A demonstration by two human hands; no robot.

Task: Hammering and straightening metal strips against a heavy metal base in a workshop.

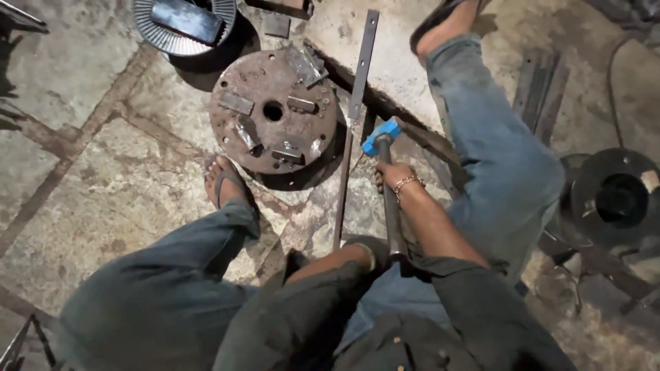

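Low in centre frame, the left hand [369,249], fingers hidden, and above it the right hand [393,174] grip the hammer [382,137], its blue head beside the flat bar [352,124] at centre.

No packages, labels, signs or screens appear anywhere in view, as far as the dim, blurred edges allow.

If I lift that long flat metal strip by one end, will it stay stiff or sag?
The flat metal strip looks thin and long, so it would probably flex somewhat and feel end-heavy. Its upper part leans on the concrete slab, so it may slide off and clatter. Edges look raw, possibly sharp.
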